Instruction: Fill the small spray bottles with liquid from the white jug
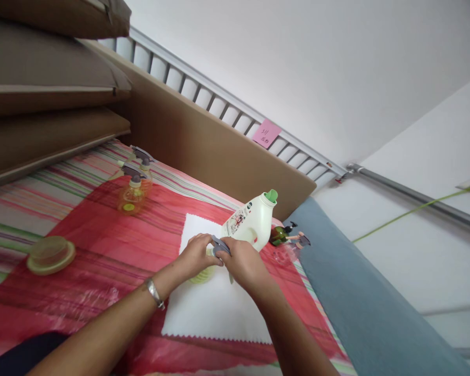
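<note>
On the white cloth (215, 313), a spray bottle (202, 274) sits between both hands: the left hand (196, 256) wraps its yellowish body, and the right hand (243, 265) has its grip pinched on the grey trigger head (219, 244) (detergent bottle (253, 222) just behind).

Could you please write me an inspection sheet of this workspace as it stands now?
Surface: red plastic sheet over a striped bedcover, with a white zigzag-edged cloth on top.
Things in hand: small clear bottle of yellow liquid, grey trigger spray head at its top.
Clutter: white plastic jug with green cap behind the hands; two yellow-tinted spray bottles; round yellowish lid; dark green bottle.
Hands: left hand grips the bottle; right hand grips the spray head.
Cables: thin green cord along the wall.
Surroundings: stacked brown cushions, pink sticky note, blue-grey pad.
</note>
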`<act>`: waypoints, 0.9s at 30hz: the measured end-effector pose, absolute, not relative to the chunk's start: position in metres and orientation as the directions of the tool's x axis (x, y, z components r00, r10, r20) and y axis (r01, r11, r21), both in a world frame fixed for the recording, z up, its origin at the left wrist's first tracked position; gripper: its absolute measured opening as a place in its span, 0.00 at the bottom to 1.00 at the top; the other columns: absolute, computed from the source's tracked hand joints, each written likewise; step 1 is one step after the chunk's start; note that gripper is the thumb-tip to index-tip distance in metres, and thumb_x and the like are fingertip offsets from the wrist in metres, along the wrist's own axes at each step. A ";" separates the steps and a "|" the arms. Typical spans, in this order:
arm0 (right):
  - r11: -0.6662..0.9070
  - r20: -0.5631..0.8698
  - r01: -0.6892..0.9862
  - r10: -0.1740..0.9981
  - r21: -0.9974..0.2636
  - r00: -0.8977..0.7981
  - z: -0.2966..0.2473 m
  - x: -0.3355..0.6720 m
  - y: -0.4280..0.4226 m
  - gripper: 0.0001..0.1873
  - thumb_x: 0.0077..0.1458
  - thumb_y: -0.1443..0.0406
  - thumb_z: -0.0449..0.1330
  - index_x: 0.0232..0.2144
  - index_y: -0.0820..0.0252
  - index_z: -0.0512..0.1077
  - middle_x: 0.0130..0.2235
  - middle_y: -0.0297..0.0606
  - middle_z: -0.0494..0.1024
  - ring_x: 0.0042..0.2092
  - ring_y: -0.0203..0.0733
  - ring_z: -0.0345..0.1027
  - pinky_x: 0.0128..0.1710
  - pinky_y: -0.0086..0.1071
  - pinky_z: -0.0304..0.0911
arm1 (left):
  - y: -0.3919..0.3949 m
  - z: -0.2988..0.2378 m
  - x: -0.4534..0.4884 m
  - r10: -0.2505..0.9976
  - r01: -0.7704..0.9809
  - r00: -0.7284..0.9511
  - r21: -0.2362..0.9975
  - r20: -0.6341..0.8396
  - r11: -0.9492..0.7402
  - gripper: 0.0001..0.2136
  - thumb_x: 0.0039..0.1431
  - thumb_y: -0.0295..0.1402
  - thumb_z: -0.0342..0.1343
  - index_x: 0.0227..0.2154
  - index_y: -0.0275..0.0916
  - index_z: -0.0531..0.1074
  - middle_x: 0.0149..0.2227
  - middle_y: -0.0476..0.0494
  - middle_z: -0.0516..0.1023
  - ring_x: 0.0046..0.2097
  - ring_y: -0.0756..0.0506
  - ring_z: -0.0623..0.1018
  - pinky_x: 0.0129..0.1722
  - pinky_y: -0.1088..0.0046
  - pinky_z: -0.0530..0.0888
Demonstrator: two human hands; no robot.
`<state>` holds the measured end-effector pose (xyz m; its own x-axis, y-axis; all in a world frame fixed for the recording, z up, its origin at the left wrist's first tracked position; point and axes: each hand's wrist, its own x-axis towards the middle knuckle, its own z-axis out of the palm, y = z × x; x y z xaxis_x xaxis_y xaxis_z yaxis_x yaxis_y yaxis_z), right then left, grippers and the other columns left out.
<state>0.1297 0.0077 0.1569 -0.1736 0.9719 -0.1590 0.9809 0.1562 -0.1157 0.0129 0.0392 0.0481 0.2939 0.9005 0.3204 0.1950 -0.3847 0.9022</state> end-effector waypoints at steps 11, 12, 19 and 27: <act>0.152 -0.165 0.982 0.972 -0.110 -0.169 0.157 0.129 0.006 0.11 0.50 0.66 0.52 0.37 0.58 0.71 0.31 0.38 0.76 0.32 0.40 0.66 0.27 0.28 0.48 | 0.040 0.046 0.011 0.907 0.118 0.278 0.926 0.317 -0.360 0.17 0.39 0.32 0.65 0.35 0.38 0.70 0.38 0.43 0.74 0.44 0.40 0.71 0.45 0.64 0.65; 0.151 -0.165 0.983 0.972 -0.108 -0.168 0.157 0.129 0.006 0.11 0.50 0.66 0.52 0.36 0.59 0.71 0.31 0.38 0.76 0.31 0.40 0.66 0.27 0.28 0.48 | 0.041 0.046 0.011 0.903 0.111 0.292 0.927 0.315 -0.359 0.15 0.40 0.32 0.64 0.34 0.37 0.71 0.37 0.43 0.75 0.43 0.41 0.71 0.44 0.65 0.66; 0.158 -0.153 0.981 0.973 -0.110 -0.174 0.157 0.130 0.006 0.12 0.51 0.64 0.52 0.38 0.56 0.70 0.34 0.38 0.76 0.35 0.40 0.67 0.29 0.28 0.50 | 0.041 0.051 0.004 0.832 0.048 0.444 0.918 0.333 -0.393 0.17 0.42 0.32 0.63 0.39 0.42 0.71 0.44 0.46 0.74 0.48 0.43 0.70 0.48 0.67 0.64; 0.155 -0.155 0.983 0.973 -0.094 -0.169 0.156 0.131 0.006 0.11 0.52 0.64 0.52 0.37 0.58 0.71 0.33 0.39 0.77 0.34 0.42 0.68 0.28 0.28 0.49 | 0.044 0.048 0.003 0.810 0.018 0.482 0.921 0.334 -0.390 0.10 0.46 0.29 0.59 0.35 0.41 0.72 0.40 0.48 0.76 0.45 0.45 0.72 0.48 0.69 0.65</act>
